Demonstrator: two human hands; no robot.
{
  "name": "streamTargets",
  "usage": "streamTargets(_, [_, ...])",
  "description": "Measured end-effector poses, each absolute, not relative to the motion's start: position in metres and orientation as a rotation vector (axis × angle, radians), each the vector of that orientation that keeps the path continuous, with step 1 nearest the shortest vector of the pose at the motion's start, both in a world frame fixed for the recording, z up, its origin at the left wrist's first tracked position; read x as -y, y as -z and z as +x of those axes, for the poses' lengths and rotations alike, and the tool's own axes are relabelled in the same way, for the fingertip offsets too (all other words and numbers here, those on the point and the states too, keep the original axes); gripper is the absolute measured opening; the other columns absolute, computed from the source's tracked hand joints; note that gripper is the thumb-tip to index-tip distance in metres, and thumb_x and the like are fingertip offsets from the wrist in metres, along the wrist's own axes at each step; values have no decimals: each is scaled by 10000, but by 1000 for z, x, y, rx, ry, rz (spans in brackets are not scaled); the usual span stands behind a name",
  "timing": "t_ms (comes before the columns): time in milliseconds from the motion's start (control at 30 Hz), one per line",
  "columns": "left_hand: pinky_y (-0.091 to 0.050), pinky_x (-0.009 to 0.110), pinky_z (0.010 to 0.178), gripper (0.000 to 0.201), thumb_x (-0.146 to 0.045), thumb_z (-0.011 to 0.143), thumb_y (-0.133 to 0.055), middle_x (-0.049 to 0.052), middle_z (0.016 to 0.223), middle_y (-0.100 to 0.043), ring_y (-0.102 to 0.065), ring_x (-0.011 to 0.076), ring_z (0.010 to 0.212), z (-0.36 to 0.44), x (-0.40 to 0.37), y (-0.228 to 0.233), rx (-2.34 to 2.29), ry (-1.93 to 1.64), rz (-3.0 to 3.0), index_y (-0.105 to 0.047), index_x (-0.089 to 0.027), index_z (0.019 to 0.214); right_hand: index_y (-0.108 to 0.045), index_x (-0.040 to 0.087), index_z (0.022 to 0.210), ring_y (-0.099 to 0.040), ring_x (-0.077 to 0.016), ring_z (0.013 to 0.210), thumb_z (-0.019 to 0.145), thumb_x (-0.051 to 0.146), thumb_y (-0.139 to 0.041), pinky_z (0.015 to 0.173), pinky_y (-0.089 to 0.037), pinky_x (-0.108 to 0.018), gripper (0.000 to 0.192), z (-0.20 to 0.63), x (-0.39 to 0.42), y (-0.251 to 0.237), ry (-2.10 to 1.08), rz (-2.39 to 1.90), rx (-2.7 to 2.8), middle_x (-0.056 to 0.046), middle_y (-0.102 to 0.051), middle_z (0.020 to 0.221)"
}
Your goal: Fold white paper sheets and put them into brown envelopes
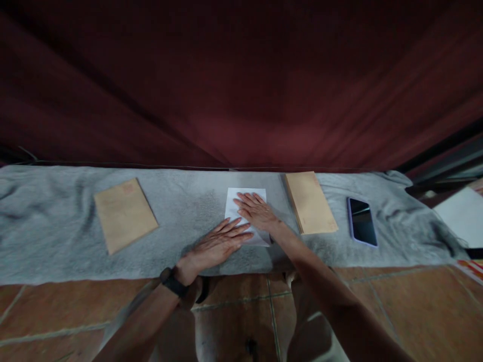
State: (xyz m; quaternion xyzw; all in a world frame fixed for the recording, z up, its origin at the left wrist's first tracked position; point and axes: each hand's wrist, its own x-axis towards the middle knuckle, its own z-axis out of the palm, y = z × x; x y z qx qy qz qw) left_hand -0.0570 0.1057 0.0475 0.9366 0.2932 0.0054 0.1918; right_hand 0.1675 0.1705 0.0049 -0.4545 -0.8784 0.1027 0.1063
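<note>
A white sheet of paper (245, 197) lies on the grey cloth (49, 221) in the middle. My right hand (256, 211) presses flat on it, fingers spread. My left hand (219, 244) lies flat too, its fingertips on the sheet's lower left edge; a dark band sits on that wrist. Neither hand grips anything. A brown envelope (124, 213) lies to the left of the hands. A stack of brown envelopes (310, 202) lies just right of the sheet.
A dark smartphone (361, 221) rests on the cloth at the right. A dark red curtain (241, 80) hangs behind the cloth. Brown floor tiles (396, 296) lie in front, and my knees show below. White paper (462, 213) lies at the far right.
</note>
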Motion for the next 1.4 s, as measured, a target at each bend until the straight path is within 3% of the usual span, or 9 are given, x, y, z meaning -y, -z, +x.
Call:
streamTargets(467, [-164,434,1315,466,-297,1070,-447,-43,1661,-398,-274,190,1580,-62,-100,-44,-853,-106,2601,-498,-386,1525,-385,152,1607,-341,-278,1553,1095,403,-357,1291,-239,-531,571,204,-178,-6,-180,-1736,2311,-119,-355,1670])
streamTargets(600, [-236,432,1304,504,-302,1017,-578,25,1642,-430,-365,197,1541,-65,-105,-48,-869,-169,2518,-523,-317,1517,-390,246,1609,-312,-224,1567,1103,408,-344,1302,-261,-473,533,203,-144,-18,-343,-1559,2346,-42,-342,1688])
streamTargets(700, [-331,428,1267,429,-310,1033,-545,49,1567,-535,-460,201,1485,-65,-109,-50,-906,-295,2415,-594,-285,1458,-385,273,1609,-324,-194,1561,1104,460,-361,1287,-317,-437,538,199,-110,-31,-566,-1299,2488,-16,-367,1676])
streamTargets(833, [-386,440,1233,366,-351,1038,-530,50,1476,-627,-546,209,1416,-67,-113,-48,-954,-410,2236,-673,-275,1366,-383,307,1606,-417,-211,1514,1032,518,-561,1259,-366,-413,637,201,-84,-47,-706,-1158,2600,-16,-448,1629])
streamTargets(900, [-386,450,1228,343,-360,1024,-552,44,1451,-648,-567,214,1395,-70,-115,-49,-961,-429,2150,-703,-288,1324,-429,313,1582,-475,-215,1476,1021,449,-606,1252,-376,-426,603,205,-84,-51,-686,-1149,2612,-17,-499,1593])
streamTargets(1067, [-466,434,1156,365,-463,954,-649,57,1378,-701,-630,249,1319,-76,-126,-67,-915,-380,1930,-744,-298,1266,-601,346,1448,-552,-178,1412,1072,265,-499,1253,-377,-429,398,217,-90,-48,-659,-1130,2655,25,-589,1513])
streamTargets(1200, [-309,450,1262,476,-469,1052,-441,40,1583,-520,-436,217,1500,-62,-140,-67,-973,-523,2032,-587,-294,1469,-646,410,1381,-537,-159,1423,1049,247,-554,1270,-350,-426,381,218,-86,-46,-714,-1060,2688,73,-570,1523])
streamTargets(1300, [-140,446,1312,513,-457,1064,-396,10,1681,-363,-269,195,1581,-46,-148,-46,-1057,-365,2278,-491,-299,1543,-646,431,1370,-509,-157,1446,1034,240,-587,1289,-307,-439,391,217,-83,-47,-759,-1060,2709,82,-530,1554])
streamTargets(1400, [-91,448,1315,531,-458,1077,-356,10,1703,-313,-197,209,1603,-35,-153,-24,-1141,-234,2436,-444,-294,1575,-633,426,1387,-484,-150,1465,1046,235,-563,1300,-275,-446,397,218,-83,-47,-789,-1035,2725,81,-515,1567])
